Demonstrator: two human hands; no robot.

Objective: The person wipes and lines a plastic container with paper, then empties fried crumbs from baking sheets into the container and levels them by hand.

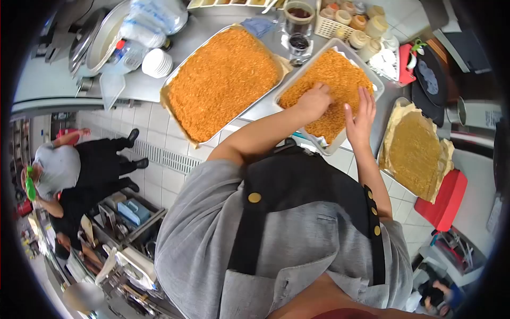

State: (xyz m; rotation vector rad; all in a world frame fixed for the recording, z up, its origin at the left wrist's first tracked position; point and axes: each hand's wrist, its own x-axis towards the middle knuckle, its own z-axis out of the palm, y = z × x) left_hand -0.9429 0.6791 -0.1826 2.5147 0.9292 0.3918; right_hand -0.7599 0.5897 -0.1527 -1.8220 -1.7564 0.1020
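My left hand (314, 102) is in the grey plastic tub (378, 85), its fingers curled down into a layer of orange crumbs (329, 69). The fingertips are partly hidden, and crumbs appear to be gathered under them. Along the tub's right side, my right hand (362, 118) rests with fingers stretched out and thumb apart, touching the edge of the crumbs. To the left of the tub lies a large metal tray (175, 78) lined with paper and filled with a thick, level layer of similar orange crumbs (228, 74).
Right of the tub is a paper-lined tray (411, 141) of brownish filling, near a red container (443, 199). Behind stand a jar of dark liquid (298, 16), a basket of bottles (340, 29) and stacked white cups (157, 63). A co-worker (64, 165) is at far left.
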